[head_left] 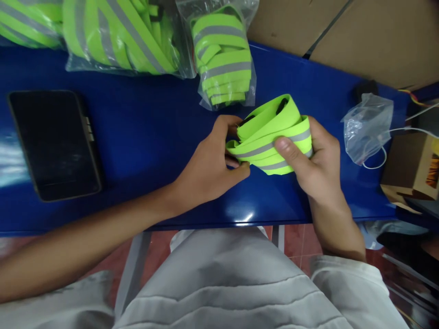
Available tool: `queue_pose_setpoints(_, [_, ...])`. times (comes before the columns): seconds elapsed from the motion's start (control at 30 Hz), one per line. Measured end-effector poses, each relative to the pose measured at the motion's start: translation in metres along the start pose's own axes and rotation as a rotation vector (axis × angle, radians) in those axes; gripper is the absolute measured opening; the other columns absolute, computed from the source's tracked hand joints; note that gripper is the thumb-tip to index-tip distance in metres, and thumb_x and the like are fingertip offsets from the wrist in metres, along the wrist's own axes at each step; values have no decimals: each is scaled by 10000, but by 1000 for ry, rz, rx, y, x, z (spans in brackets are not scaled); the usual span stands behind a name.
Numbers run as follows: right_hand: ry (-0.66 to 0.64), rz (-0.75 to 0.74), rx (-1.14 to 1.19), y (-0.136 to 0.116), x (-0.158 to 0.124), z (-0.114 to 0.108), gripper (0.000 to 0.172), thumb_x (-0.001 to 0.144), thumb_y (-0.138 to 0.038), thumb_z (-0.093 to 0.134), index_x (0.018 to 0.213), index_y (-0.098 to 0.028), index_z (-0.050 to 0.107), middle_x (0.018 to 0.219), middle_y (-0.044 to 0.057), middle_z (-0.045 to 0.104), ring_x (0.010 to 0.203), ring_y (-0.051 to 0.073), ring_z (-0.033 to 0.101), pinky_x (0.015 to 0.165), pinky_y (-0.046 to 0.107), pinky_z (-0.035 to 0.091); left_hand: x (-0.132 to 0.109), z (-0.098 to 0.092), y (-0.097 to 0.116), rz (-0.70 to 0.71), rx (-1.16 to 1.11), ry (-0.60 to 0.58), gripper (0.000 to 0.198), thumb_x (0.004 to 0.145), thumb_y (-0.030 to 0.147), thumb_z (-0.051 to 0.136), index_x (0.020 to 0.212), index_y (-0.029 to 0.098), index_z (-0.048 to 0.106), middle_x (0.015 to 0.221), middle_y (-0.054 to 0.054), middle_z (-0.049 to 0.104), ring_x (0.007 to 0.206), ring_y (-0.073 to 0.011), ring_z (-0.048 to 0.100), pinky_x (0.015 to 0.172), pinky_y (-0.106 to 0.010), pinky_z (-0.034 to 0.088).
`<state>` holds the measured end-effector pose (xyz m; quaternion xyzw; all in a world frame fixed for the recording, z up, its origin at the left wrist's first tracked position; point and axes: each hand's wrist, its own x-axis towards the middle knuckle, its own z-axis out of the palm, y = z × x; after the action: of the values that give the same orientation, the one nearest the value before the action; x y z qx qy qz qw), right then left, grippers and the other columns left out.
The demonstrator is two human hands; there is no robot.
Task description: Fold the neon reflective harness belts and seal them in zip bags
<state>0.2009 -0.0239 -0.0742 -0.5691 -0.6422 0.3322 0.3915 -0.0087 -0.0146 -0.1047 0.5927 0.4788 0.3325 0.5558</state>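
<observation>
A folded neon-green strap bundle with grey reflective stripes (270,132) is held just above the blue table (144,151). My left hand (212,164) pinches its left end, fingers closed on the fabric. On the right side, my right hand (315,164) wraps the bundle with the thumb pressed across the front stripe. A black buckle shows at the bundle's top.
Clear bags packed with the same green straps lie at the back: a small one (224,59) and a larger one (120,36). A dark tablet (55,141) lies at left. An empty plastic bag (368,125) and a cardboard box (411,167) sit at right.
</observation>
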Motion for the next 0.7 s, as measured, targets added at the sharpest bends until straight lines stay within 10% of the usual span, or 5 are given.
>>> queue_pose_setpoints(0.2, [58, 10, 144, 7, 0, 0, 252, 917, -480, 796, 1046, -270, 744, 841, -22, 687, 704, 145, 635, 554, 274, 533, -7, 4, -5, 152, 114, 30, 561, 867, 241, 731, 1376, 213, 497, 1382, -125, 572, 1049, -208, 664, 810, -336, 620])
queue_pose_setpoints(0.5, [56, 113, 296, 22, 4, 6, 337, 981, -530, 702, 1194, -269, 721, 1121, 29, 774, 1030, 240, 758, 834, 399, 657, -1, 5, -14, 381, -52, 177, 560, 914, 331, 789, 1362, 342, 453, 1324, -57, 524, 1045, -199, 653, 841, -350, 583])
queue_pose_setpoints(0.7, [176, 51, 243, 28, 2, 21, 362, 990, -580, 664, 1173, -269, 686, 1133, 33, 761, 1060, 249, 758, 867, 421, 673, 4, -2, -11, 264, 29, 137, 457, 912, 421, 789, 1279, 261, 568, 1122, -64, 673, 1002, -223, 688, 877, -361, 548])
